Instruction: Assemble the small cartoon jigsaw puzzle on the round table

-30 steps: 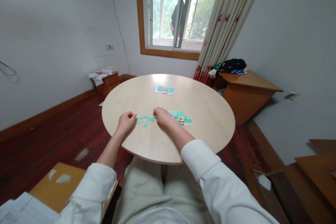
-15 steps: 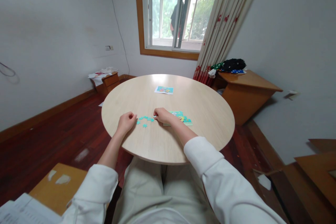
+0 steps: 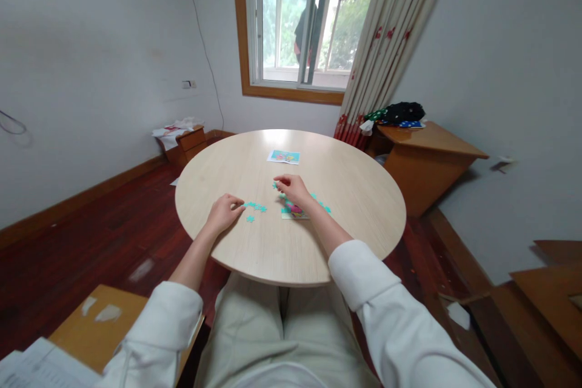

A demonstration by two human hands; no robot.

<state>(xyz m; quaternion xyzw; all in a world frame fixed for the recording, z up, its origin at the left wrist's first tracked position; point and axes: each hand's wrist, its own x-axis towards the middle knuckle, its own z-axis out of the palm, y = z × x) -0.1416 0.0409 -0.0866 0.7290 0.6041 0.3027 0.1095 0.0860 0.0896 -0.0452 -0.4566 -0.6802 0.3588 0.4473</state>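
Note:
My right hand point(image 3: 293, 188) pinches a small turquoise puzzle piece point(image 3: 275, 185) just above the table, past the far left corner of a partly assembled jigsaw puzzle point(image 3: 295, 211). The puzzle has turquoise, green and pink parts, and my right hand and forearm hide much of it. To the left, my left hand point(image 3: 226, 212) rests low at the tabletop, its fingers stretched toward several loose turquoise puzzle pieces point(image 3: 257, 207) and touching the nearest. One more loose piece point(image 3: 250, 218) lies apart, closer to me.
The round pale wooden table point(image 3: 273, 254) carries everything. Near its far side lies a colourful picture sheet point(image 3: 284, 157). A brown desk point(image 3: 431, 139) with a pile of cloth point(image 3: 402, 113) stands to the right, and a wooden box point(image 3: 97, 321) with papers at lower left.
My right hand has moved away from the loose pieces, to the right and farther out, carrying a puzzle piece. My left hand has shifted slightly right, its fingers now extended over the loose pieces.

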